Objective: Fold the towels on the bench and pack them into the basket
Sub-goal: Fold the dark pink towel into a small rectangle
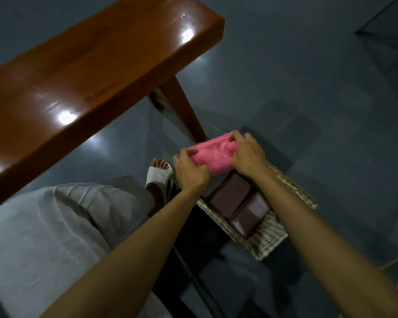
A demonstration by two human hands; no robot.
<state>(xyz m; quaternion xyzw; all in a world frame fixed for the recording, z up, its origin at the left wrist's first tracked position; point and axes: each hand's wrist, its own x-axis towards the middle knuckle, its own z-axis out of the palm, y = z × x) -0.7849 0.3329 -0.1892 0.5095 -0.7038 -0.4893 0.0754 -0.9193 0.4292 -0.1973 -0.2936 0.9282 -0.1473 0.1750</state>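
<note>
Head view, packing step: left hand (190,173) and right hand (246,154) each grip an end of the folded pink towel (210,154) over the basket's (271,237) far end, beside two dark folded towels (230,196); next probably lower into the gap, release.

Glossy wooden bench (78,72), fluffy cloth towel (210,154), woven wicker basket (271,239)

The pink towel (210,157) and right hand (247,154) hide the far end of the basket (271,242); the left forearm (147,237) covers its left rim.
</note>
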